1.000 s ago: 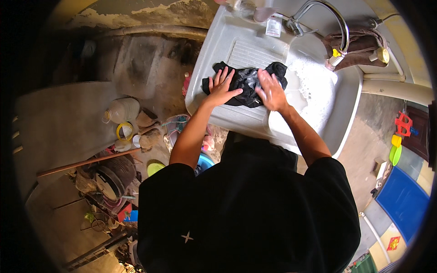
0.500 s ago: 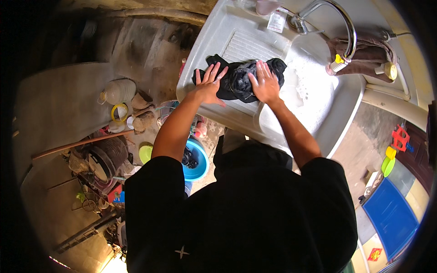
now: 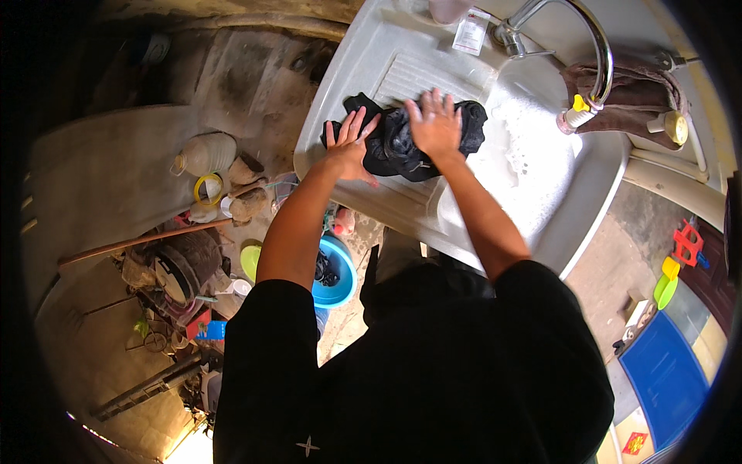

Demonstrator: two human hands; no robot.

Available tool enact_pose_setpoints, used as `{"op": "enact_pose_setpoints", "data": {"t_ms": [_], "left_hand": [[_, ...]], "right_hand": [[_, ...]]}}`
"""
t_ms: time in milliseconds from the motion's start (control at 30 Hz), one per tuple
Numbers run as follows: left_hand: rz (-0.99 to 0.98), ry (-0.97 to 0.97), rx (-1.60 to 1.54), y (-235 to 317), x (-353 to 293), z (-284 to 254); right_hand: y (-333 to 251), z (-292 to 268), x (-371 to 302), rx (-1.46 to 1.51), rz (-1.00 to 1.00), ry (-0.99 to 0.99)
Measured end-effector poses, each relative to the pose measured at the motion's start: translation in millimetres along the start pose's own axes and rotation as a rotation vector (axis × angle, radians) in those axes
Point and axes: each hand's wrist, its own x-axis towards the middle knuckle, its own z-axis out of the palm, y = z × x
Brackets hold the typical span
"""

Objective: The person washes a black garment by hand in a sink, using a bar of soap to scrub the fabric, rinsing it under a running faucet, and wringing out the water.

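Observation:
A wet black garment (image 3: 396, 149) lies bunched across the ribbed washboard part (image 3: 417, 83) of a pale laundry sink (image 3: 315, 127). My left hand (image 3: 350, 148) presses on the garment's left end with its fingers spread. Over the middle of the bundle lies my right hand (image 3: 436, 127), palm down, fingers stretched out and slightly apart. Neither hand grips the cloth. Right of the garment, the basin holds white suds (image 3: 519, 155).
A chrome faucet (image 3: 607, 54) arches over the basin's far right, beside a brown towel (image 3: 630, 100). A small white packet (image 3: 471, 32) rests on the sink's back ledge. On the floor at left stand a blue basin (image 3: 340, 288) with dark cloth and a plastic jug (image 3: 207, 153).
My right hand has slid left over the garment, from its right part to its middle. The left hand stays nearly in place on the cloth. The view has shifted slightly.

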Motion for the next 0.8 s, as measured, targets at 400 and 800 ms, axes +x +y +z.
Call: {"op": "enact_pose_setpoints", "data": {"t_ms": [400,800], "left_hand": [[-0.01,0.08,-0.08,-2,-2,11],[0.089,0.184,-0.181,-12,-5,15]], "right_hand": [[58,-36,-76,0.075,-0.426,-0.012],[37,1,-14,-0.019,-0.041,0.447]]}}
